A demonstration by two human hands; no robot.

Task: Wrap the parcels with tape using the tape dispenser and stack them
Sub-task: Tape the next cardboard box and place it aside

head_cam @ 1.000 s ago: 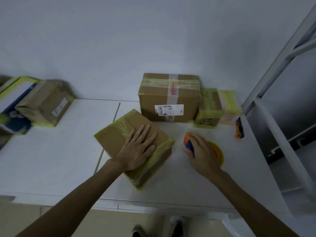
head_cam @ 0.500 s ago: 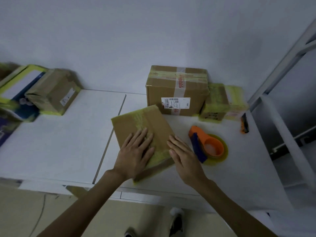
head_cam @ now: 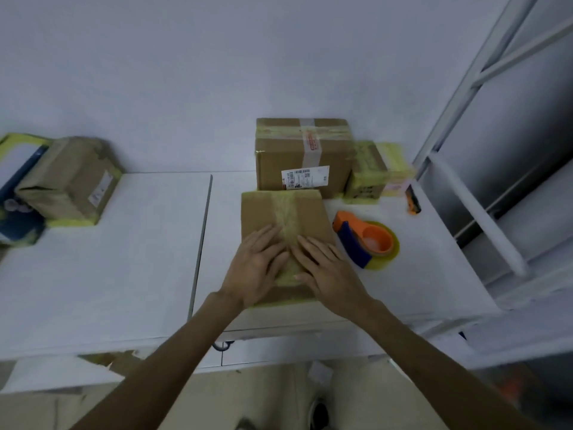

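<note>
Left hand [head_cam: 255, 268] and right hand [head_cam: 330, 271] lie flat, fingers straight, on the taped parcel [head_cam: 263, 209]. The tape dispenser [head_cam: 372, 242] sits at its three o'clock.

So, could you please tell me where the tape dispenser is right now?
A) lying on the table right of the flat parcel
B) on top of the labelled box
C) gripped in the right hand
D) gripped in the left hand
A: the tape dispenser lies on the table right of the flat parcel, while the left hand and right hand both press flat on that parcel.
</note>
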